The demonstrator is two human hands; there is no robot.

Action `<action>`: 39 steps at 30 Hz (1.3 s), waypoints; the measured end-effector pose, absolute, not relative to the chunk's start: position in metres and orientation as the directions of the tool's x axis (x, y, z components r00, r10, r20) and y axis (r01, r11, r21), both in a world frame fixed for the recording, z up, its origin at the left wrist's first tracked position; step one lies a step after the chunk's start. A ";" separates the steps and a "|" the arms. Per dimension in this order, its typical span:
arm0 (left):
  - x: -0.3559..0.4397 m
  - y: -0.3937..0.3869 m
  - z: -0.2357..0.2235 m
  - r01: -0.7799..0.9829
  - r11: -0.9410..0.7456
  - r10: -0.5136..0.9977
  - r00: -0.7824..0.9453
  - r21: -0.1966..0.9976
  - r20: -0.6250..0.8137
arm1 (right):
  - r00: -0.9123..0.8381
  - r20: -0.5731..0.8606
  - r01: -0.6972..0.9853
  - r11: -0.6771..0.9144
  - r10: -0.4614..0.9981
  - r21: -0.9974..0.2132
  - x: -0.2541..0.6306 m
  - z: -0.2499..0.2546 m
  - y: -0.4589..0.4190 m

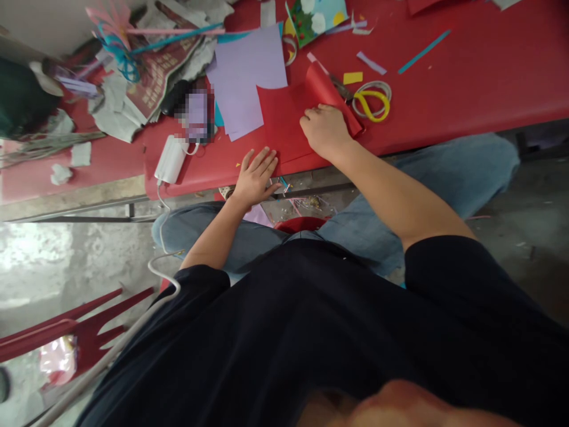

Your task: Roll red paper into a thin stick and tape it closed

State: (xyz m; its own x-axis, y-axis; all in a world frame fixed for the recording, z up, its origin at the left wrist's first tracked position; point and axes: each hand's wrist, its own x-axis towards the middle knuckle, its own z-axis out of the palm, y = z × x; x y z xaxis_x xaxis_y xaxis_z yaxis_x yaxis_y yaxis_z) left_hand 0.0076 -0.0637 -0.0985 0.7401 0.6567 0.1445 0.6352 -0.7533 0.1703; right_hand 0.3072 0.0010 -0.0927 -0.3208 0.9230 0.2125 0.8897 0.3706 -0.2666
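Observation:
A sheet of red paper lies on the red tabletop near its front edge, its right side curling up. My right hand rests on that sheet with curled fingers, by the raised part; the fingertips are partly hidden. Flat at the table edge, with fingers spread, my left hand is beside the sheet's lower left corner. Scissors with yellow handles lie just right of the red paper, their blades partly under or behind it. Lilac paper sheets lie to the left, next to the red sheet and partly beneath it.
A white power bank with a cable sits near the front edge. Crumpled newspaper and a blue ribbon occupy the left side. A blue strip, a yellow paper piece and a painted card lie further back.

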 end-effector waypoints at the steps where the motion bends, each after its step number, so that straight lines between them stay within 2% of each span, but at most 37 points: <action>1: 0.009 -0.062 -0.098 0.629 -0.759 0.650 0.748 0.168 0.133 | -0.327 0.219 0.888 0.378 0.919 -0.262 0.307 -0.092 0.001; 8: 0.016 -0.045 -0.092 0.572 -0.800 0.592 0.801 0.182 0.086 | -0.314 0.211 0.869 0.370 0.926 -0.329 0.309 -0.089 -0.002; 20: 0.029 -0.032 -0.083 0.557 -0.794 0.583 0.811 0.243 0.046 | -0.270 0.153 0.854 0.310 0.950 -0.419 0.317 -0.098 0.004; 23: 0.032 -0.025 -0.085 0.540 -0.814 0.556 0.831 0.214 0.017 | -0.276 0.163 0.841 0.320 0.947 -0.436 0.320 -0.096 0.004; 30: 0.038 -0.007 -0.082 0.516 -0.808 0.545 0.838 0.284 0.030 | -0.276 0.206 0.812 0.343 0.939 -0.472 0.325 -0.096 0.000; 34: 0.040 -0.015 -0.083 0.542 -0.789 0.575 0.817 0.290 0.038 | -0.313 0.230 0.777 0.388 0.921 -0.495 0.331 -0.104 0.010; 39: 0.050 -0.044 -0.095 0.685 -0.669 0.726 0.685 0.288 0.058 | -0.433 0.211 0.717 0.477 0.876 -0.508 0.326 -0.101 0.032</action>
